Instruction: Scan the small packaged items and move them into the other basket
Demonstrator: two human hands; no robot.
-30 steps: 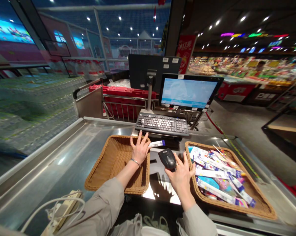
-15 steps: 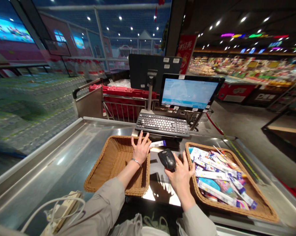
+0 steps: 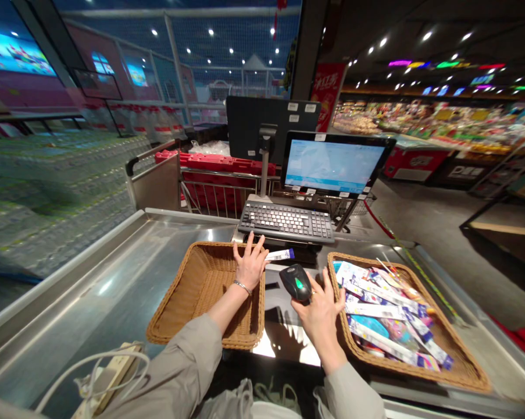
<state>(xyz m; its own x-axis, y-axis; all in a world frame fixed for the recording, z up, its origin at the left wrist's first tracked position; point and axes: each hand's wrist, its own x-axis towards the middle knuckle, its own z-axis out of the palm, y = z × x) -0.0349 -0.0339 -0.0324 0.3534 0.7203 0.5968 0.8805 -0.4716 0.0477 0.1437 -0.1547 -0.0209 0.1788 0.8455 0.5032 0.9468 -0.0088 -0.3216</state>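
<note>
My left hand (image 3: 250,269) is over the right side of a brown wicker basket (image 3: 168,311), its outer fingers spread. A slim white packet with a blue end (image 3: 280,255) sticks out to the right from its thumb side, apparently pinched there; the thumb is hidden. In my right hand (image 3: 321,311) is a black barcode scanner (image 3: 295,280), held from its right with its head toward me and a green light showing on top. Close on the right, a second wicker basket (image 3: 467,361) holds several similar packets (image 3: 375,308) and colourful wrapped items. The left basket's visible bottom is bare.
Behind my hands are a keyboard (image 3: 286,222) and a lit monitor (image 3: 334,163), with another monitor (image 3: 245,125) turned away. A power strip with white cables (image 3: 109,372) lies front left on the metal counter (image 3: 92,279). A trolley (image 3: 153,180) stands beyond the counter.
A green light now shows on the scanner, where it was dark before. Both hands and the packet stay in nearly the same place; the view shifts slightly.
</note>
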